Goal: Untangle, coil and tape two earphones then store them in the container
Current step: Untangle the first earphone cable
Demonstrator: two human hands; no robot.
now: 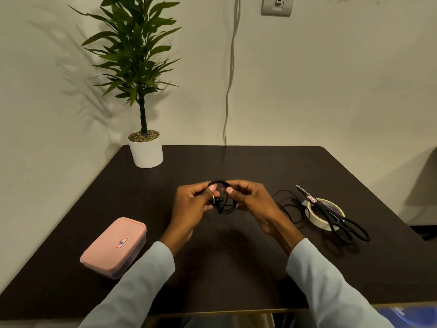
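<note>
Above the middle of the dark table (236, 268), my left hand (192, 204) and my right hand (251, 198) both grip a black earphone (222, 204) wound into a small coil, its buds hanging between my thumbs. A second black earphone (289, 207) lies loose on the table to the right of my right hand. The container (113, 247), a pink box with its lid on and a sticker on top, sits at the left. A roll of pale tape (325, 214) lies at the right.
Black scissors (338, 218) rest across the tape roll, blades pointing away from me. A potted plant (145, 147) in a white pot stands at the table's far left corner. A cable hangs down the wall behind the table.
</note>
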